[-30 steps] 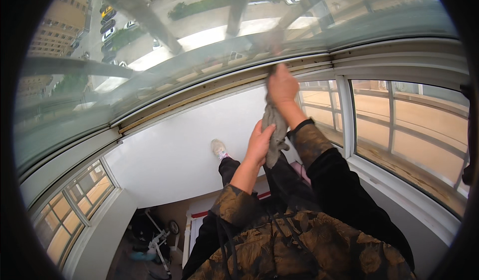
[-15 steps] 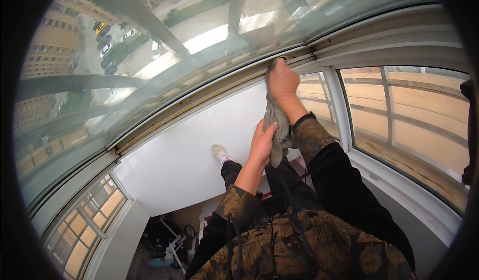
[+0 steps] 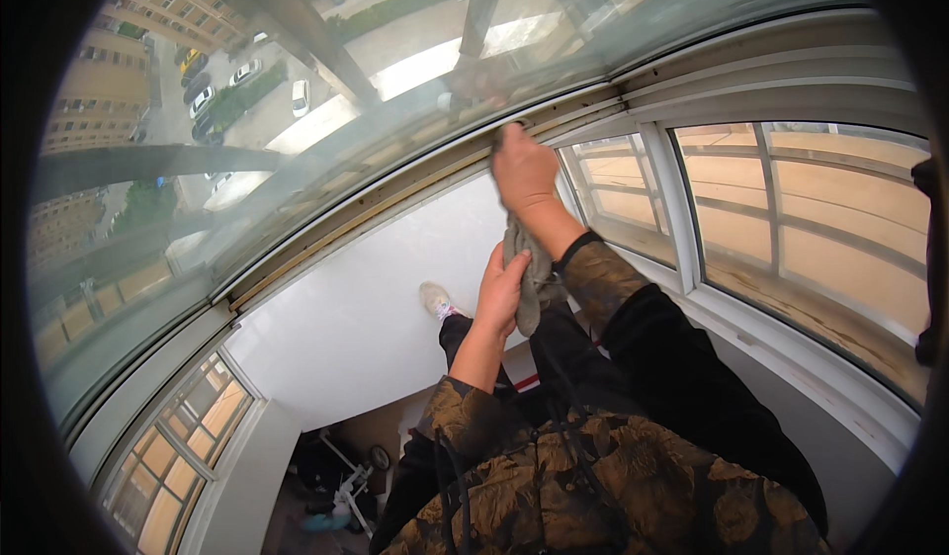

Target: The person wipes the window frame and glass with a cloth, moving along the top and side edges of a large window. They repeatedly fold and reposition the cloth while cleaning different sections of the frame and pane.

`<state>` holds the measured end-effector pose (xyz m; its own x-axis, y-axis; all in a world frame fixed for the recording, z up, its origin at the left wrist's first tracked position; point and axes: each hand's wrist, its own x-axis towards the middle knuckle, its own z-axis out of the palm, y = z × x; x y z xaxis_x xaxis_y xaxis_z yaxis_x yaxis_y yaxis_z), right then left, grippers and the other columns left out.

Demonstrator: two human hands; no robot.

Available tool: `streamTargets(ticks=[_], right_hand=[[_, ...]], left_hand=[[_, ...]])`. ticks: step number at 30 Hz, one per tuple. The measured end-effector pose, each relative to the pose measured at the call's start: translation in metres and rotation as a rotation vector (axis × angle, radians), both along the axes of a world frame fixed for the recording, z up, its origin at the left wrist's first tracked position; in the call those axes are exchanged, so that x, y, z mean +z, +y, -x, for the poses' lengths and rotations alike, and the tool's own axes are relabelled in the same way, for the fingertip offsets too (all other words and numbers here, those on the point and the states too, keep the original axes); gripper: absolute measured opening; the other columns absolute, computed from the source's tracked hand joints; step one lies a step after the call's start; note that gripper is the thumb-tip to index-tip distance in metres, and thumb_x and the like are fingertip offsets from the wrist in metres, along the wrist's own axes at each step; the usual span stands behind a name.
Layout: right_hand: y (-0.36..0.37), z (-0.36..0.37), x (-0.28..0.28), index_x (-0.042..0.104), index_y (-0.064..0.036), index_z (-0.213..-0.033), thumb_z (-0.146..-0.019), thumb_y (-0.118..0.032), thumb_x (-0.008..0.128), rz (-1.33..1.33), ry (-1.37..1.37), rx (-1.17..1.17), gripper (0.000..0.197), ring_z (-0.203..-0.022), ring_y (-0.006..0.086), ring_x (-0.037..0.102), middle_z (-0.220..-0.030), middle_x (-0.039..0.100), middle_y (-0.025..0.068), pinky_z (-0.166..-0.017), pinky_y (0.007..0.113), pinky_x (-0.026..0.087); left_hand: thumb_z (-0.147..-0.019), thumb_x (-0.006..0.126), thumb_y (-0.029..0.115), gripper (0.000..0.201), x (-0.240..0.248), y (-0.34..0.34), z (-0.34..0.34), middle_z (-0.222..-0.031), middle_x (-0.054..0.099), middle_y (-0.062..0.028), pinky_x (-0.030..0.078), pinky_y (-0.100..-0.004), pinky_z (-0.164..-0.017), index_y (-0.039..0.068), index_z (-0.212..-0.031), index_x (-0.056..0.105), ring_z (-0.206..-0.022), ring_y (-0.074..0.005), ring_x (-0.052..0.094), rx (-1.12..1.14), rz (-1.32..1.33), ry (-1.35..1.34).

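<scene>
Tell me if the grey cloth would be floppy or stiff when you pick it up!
Probably floppy: the grey cloth droops in soft folds past the left hand. It likely won't roll, being bunched up rather than round, between that hand and the right hand.

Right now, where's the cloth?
In the head view, the cloth is just right of centre, gripped by the left hand and running up to the right hand, beside the window track.

Brown-and-black patterned top [image 3: 652, 486], dark drawstrings [image 3: 465, 511], black sleeves [image 3: 682, 367], patterned cuffs [image 3: 603, 280], black trousers [image 3: 573, 357], pale shoe [image 3: 432, 298]
</scene>
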<state>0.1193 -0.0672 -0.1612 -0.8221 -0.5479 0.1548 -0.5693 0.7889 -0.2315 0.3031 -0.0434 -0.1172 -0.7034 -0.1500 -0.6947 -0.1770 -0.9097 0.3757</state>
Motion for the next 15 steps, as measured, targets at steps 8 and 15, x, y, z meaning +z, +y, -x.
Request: streamTargets(ticks=[8,15], right_hand=[[-0.045,-0.073,-0.014,0.057,-0.0097,-0.092,-0.082,-0.014,0.070,0.152,-0.074,0.263,0.017,-0.068,0.0342,0.070,-0.074,0.069,0.0114,-0.064,0.043,0.053],[0.034,0.051,0.024,0.056,-0.0058,-0.102,-0.090,-0.018,0.063,-0.073,-0.074,-0.193,0.018,-0.079,0.0427,0.074,-0.083,0.075,0.0190,-0.069,0.056,0.056]], left_hand=[[-0.106,0.054,0.015,0.037,0.001,-0.046,-0.070,-0.118,0.066,-0.0104,0.062,-0.0367,-0.070,0.003,-0.141,0.049,-0.092,-0.0208,0.070,0.044,0.147,-0.228],[-0.106,0.059,0.019,0.041,-0.006,-0.002,-0.010,-0.126,0.067,-0.0119,0.060,-0.0357,-0.086,0.000,-0.142,0.052,-0.099,-0.0199,0.070,0.059,0.039,0.009]])
